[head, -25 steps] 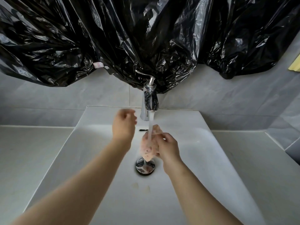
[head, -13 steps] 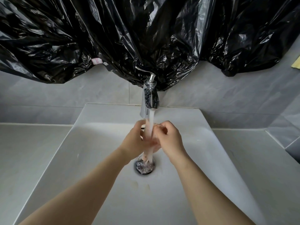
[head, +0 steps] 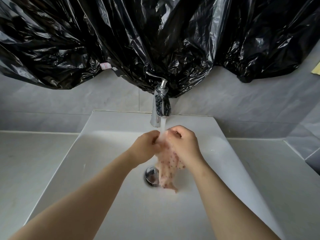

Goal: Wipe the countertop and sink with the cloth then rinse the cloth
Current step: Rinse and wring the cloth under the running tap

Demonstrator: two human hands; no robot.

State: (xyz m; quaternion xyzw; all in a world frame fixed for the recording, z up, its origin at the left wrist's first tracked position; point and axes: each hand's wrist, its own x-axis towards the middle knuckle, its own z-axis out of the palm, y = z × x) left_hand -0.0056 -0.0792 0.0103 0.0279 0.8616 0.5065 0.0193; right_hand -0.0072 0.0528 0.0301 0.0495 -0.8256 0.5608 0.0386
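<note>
The left hand [head: 147,146] and right hand [head: 183,144] are closed on the cloth [head: 167,168], held under the faucet [head: 160,108] stream over the sink [head: 103,161]; its grip looks pinched, though blurred. The cloth should be kneaded and turned beneath the flow

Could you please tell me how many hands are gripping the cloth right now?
2: the left hand and right hand both grip the cloth under the faucet stream.
</note>
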